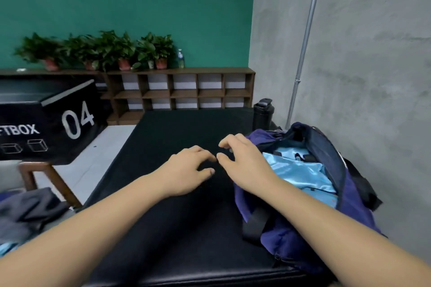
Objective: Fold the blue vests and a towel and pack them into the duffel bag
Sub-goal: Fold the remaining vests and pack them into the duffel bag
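A dark blue duffel bag (354, 196) lies open on the right side of the black padded bench (177, 228). Light blue shiny fabric, a folded blue vest (300, 170), fills its opening. My right hand (245, 165) hovers at the bag's near left rim with loosely curled fingers and holds nothing. Just to the left of it, my left hand (186, 170) hangs over the bench top, fingers relaxed and empty. A grey cloth (30, 212) lies crumpled at the lower left, with a bit of light blue fabric (7, 248) under it.
A black shaker bottle (262, 115) stands on the bench behind the bag. A grey wall runs close along the right. To the left are a wooden chair frame (50, 182), a black box marked 04 (51, 121) and a low wooden shelf (182, 91) with potted plants.
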### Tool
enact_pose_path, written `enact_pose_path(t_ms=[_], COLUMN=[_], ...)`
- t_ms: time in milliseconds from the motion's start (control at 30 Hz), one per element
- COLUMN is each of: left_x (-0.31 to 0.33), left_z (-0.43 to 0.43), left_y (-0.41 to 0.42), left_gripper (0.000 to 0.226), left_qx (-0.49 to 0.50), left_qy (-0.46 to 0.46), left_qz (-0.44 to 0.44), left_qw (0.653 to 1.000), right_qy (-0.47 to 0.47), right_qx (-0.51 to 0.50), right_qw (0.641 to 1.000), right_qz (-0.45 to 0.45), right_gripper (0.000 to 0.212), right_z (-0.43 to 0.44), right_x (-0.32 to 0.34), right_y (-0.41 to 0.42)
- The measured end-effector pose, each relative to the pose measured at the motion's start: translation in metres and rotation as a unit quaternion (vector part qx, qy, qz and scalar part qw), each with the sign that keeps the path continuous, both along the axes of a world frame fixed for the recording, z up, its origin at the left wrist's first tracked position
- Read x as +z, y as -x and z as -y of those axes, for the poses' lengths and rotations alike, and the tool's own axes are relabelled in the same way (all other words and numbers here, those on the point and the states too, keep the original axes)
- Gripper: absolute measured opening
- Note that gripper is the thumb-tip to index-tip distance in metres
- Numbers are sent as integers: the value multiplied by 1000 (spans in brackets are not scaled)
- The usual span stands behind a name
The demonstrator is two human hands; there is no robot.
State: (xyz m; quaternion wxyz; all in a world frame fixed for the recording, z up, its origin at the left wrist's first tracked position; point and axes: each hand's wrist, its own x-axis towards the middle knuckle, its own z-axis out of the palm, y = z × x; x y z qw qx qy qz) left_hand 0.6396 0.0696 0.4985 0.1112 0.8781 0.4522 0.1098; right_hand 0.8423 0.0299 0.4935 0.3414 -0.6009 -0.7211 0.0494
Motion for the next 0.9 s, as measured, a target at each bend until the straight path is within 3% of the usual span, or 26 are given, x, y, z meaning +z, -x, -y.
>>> enact_pose_path(t_ms=[300,467,633,900], left_x=[-25,-48,-69,-143], left_z=[11,31,52,66], left_y=[180,265,330,422], left_gripper=[30,16,17,57], left_qx=[152,227,287,415], left_qy=[3,9,16,103], left_qz=[10,28,25,-30], left_qw=[988,973,958,904], right_qy=[84,110,114,66], right_qx=[98,131,153,134], right_qw=[992,985,980,982], right_qz=[11,28,52,112], right_gripper=[27,30,31,28], right_z=[-2,0,2,9], right_x=[-73,-98,-117,-144], right_y=[122,164,192,215])
